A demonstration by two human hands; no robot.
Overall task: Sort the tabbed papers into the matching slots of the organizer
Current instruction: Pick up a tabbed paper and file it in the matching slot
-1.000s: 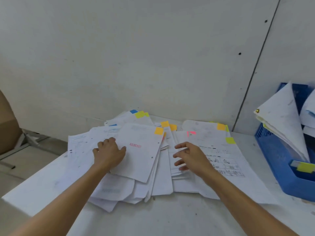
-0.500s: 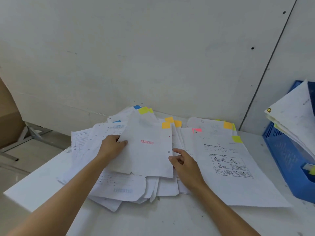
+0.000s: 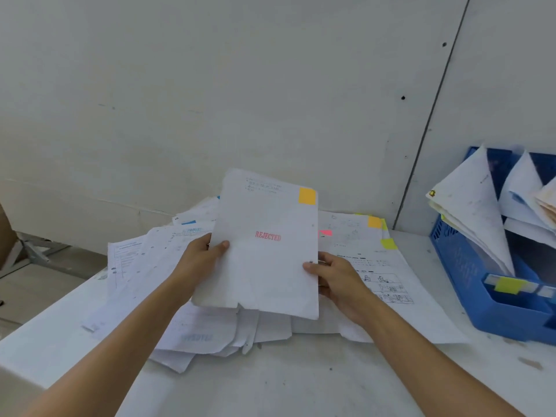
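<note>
On the white table in front of me, I've got the REJECTED paper lifted off the heap and tilted up toward me. My left hand pinches its left edge, thumb on the front and fingers tucked behind. My right hand does the same on the right edge, a bit lower down. So both hands are clamped on that one paper, though I can't tell if it's a single sheet or a few together. It has an orange tab at the top right corner and the red stamp in the middle.

Under it is the pile of papers, fanned out messily and lying flat, reaching back to the wall. Poking out of it are a pink tab, a second orange tab, a yellow-green tab and a blue tab at the back left.

Off to my right, well apart from the paper I'm holding, sits the blue organizer, a plastic box with upright slots. The nearest slot holds a thick bundle of sheets leaning out over the left rim. The slot behind it has more white sheets. A peach-coloured bunch shows at the frame edge, and I can't tell which slot it's in. On the organizer's front lip there's a yellow-green label.
</note>
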